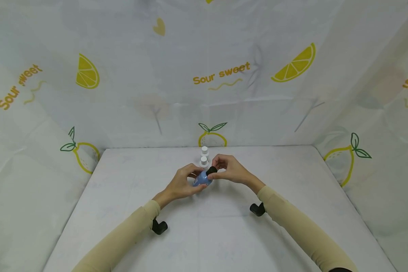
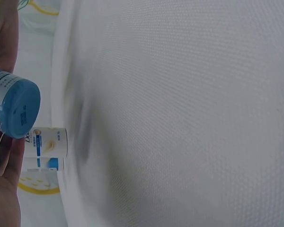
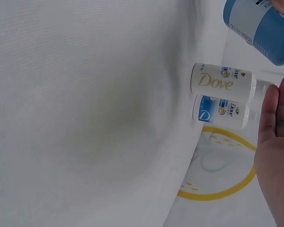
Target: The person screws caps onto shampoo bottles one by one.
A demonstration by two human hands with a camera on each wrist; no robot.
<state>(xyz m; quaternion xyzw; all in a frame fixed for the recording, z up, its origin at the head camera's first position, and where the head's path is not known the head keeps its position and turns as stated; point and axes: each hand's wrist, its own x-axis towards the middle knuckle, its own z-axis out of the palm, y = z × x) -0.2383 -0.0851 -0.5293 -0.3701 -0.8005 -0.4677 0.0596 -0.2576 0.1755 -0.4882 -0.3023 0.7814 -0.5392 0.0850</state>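
A blue bottle (image 1: 202, 179) with a black cap (image 1: 210, 171) is held tilted above the table, its cap end toward the right. My left hand (image 1: 181, 183) grips the bottle's body, thumb on the near side and fingers on the far side. At the cap, my right hand (image 1: 236, 172) has thumb and fingertips about it, pinching it. The left wrist view shows the bottle's round blue base (image 2: 22, 109). In the right wrist view the bottle (image 3: 262, 29) enters at the top right with the cap mostly cut off.
Just behind the hands stand two white Dove bottles, one with gold lettering (image 3: 222, 82) and one with a blue label (image 3: 222, 111), both white-capped. The white-covered table (image 1: 197, 241) meets a lemon-print curtain (image 1: 139, 113) at the back and sides.
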